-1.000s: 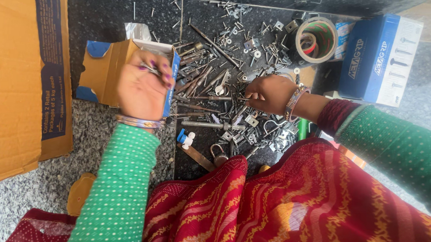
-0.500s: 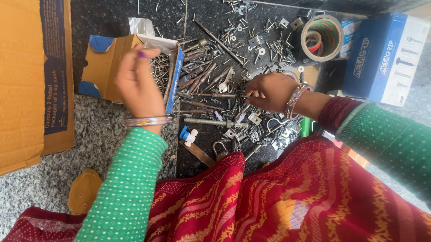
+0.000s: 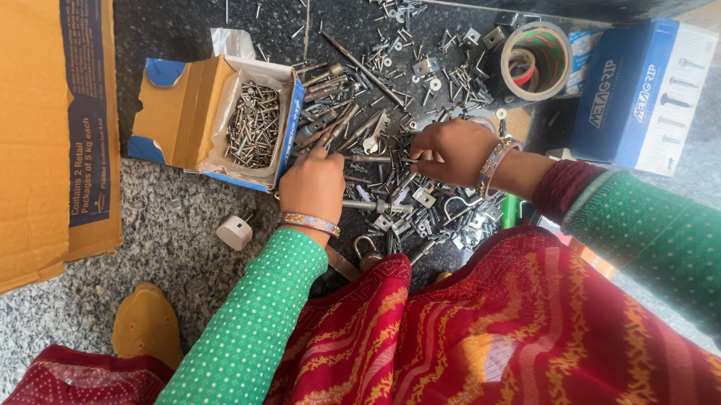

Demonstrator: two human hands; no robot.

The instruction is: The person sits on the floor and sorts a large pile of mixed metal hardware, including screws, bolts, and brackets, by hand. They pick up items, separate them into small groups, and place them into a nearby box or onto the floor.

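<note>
Since a moment ago her left hand (image 3: 313,184) has dropped from the screw box (image 3: 218,119) into the hardware pile (image 3: 387,139), fingers curled down among bolts. Right hand (image 3: 452,152) pinches small screws mid-pile. Box sits open just left, tape roll (image 3: 533,63) and blue carton (image 3: 636,97) far right.

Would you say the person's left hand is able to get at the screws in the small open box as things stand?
Probably yes. The left hand rests on the pile of hardware right beside the small open box. The box's top is open, the screws lie uncovered, and nothing stands between hand and box.
</note>
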